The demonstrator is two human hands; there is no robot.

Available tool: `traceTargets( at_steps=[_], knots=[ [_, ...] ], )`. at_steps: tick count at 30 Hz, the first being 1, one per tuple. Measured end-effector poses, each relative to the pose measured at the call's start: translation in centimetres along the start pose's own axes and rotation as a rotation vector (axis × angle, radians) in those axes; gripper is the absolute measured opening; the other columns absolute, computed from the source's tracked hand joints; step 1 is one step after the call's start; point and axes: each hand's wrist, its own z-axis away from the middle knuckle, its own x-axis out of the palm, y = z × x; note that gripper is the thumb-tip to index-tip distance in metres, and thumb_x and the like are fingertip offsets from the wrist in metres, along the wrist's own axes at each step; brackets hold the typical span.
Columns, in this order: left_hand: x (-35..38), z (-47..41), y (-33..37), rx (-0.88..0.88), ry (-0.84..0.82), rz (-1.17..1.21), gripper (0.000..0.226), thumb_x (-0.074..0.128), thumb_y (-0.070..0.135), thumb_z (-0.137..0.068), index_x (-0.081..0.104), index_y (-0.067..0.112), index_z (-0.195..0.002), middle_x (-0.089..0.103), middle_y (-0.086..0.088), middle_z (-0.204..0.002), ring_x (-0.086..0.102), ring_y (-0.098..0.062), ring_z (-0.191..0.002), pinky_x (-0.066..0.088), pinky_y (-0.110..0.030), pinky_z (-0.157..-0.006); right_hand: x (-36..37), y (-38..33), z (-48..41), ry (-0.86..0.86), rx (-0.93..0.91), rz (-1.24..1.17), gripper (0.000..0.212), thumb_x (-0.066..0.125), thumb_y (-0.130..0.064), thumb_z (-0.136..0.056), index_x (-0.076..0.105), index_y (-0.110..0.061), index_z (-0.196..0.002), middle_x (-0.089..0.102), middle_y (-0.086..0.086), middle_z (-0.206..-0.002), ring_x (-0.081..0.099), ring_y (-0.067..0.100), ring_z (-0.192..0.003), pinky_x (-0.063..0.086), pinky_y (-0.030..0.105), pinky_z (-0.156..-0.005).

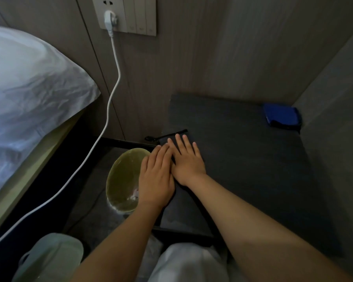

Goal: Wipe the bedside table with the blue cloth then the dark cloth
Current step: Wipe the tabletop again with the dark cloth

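The bedside table [243,151] has a dark grey top and stands in the corner. A folded blue cloth [281,117] lies at its back right corner, far from both hands. A dark cloth [183,204] lies flat along the table's left edge and is hard to tell from the tabletop; a thin black strip [171,134] shows at its far end. My left hand [157,176] and my right hand [186,159] rest flat on this cloth side by side, fingers stretched out and touching. The left hand partly overhangs the table's left edge.
A bin with a yellow-green liner [121,180] stands on the floor just left of the table. A white cable [112,94] hangs from the wall socket [110,19] down past the bed [29,88]. A wall [334,94] closes the right side. A pale object [51,257] lies bottom left.
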Motion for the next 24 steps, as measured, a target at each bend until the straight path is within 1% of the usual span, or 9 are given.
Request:
traceTargets(
  at_steps=[3, 6, 8, 11, 15, 19, 24],
  knots=[
    [-0.1, -0.1, 0.1, 0.034, -0.010, -0.004, 0.063, 0.039, 0.024, -0.083, 0.033, 0.017, -0.145, 0.030, -0.002, -0.153, 0.025, -0.018, -0.141, 0.013, -0.032, -0.112, 0.0, 0.4, 0.6, 0.015, 0.005, -0.025, 0.059, 0.017, -0.045, -0.100, -0.008, -0.030, -0.151, -0.018, -0.005, -0.160, -0.019, 0.014, -0.146, -0.011, 0.037, -0.119],
    [0.0, -0.1, 0.1, 0.052, -0.030, 0.016, 0.062, 0.038, 0.026, -0.084, 0.031, 0.018, -0.146, 0.031, -0.002, -0.153, 0.024, -0.017, -0.142, 0.012, -0.030, -0.113, 0.0, 0.9, 1.0, 0.030, 0.019, -0.053, 0.058, 0.016, -0.046, -0.100, -0.005, -0.030, -0.152, -0.015, -0.005, -0.160, -0.017, 0.013, -0.147, -0.009, 0.037, -0.120],
    [0.1, -0.1, 0.1, 0.054, -0.045, 0.033, 0.059, 0.037, 0.027, -0.085, 0.036, 0.015, -0.143, 0.038, -0.005, -0.149, 0.029, -0.019, -0.140, 0.014, -0.029, -0.113, 0.1, 1.5, 1.3, 0.045, 0.039, -0.059, 0.059, 0.016, -0.048, -0.100, -0.003, -0.030, -0.152, -0.014, -0.005, -0.160, -0.016, 0.013, -0.147, -0.009, 0.037, -0.120],
    [0.2, -0.1, 0.1, 0.069, -0.066, 0.027, 0.056, 0.037, 0.027, -0.083, 0.046, 0.011, -0.136, 0.048, -0.008, -0.141, 0.040, -0.022, -0.133, 0.024, -0.031, -0.110, 0.3, 2.7, 2.0, 0.055, 0.078, -0.054, 0.060, 0.015, -0.051, -0.100, -0.005, -0.030, -0.152, -0.015, -0.004, -0.160, -0.016, 0.013, -0.147, -0.009, 0.037, -0.120],
    [0.5, -0.2, 0.0, 0.114, -0.105, 0.018, 0.053, 0.036, 0.027, -0.081, 0.057, 0.010, -0.126, 0.056, -0.009, -0.133, 0.049, -0.027, -0.125, 0.036, -0.036, -0.104, 0.2, 5.2, 3.1, 0.061, 0.130, -0.059, 0.060, 0.014, -0.052, -0.099, -0.005, -0.030, -0.152, -0.015, -0.005, -0.160, -0.016, 0.013, -0.147, -0.008, 0.037, -0.120],
    [0.4, -0.2, -0.1, 0.114, -0.114, 0.015, 0.054, 0.034, 0.030, -0.082, 0.060, 0.009, -0.124, 0.057, -0.009, -0.132, 0.051, -0.027, -0.122, 0.038, -0.036, -0.103, 0.1, 7.6, 4.3, 0.069, 0.194, -0.050, 0.060, 0.013, -0.052, -0.099, -0.005, -0.030, -0.152, -0.015, -0.005, -0.160, -0.016, 0.013, -0.147, -0.008, 0.036, -0.120],
    [0.2, -0.3, 0.1, 0.115, -0.095, 0.047, 0.050, 0.036, 0.027, -0.080, 0.062, 0.010, -0.119, 0.059, -0.008, -0.128, 0.053, -0.027, -0.117, 0.041, -0.036, -0.099, -0.2, 10.6, 5.7, 0.057, 0.270, -0.040, 0.060, 0.012, -0.052, -0.099, -0.007, -0.030, -0.152, -0.016, -0.004, -0.160, -0.017, 0.014, -0.147, -0.007, 0.037, -0.120]
  ],
)
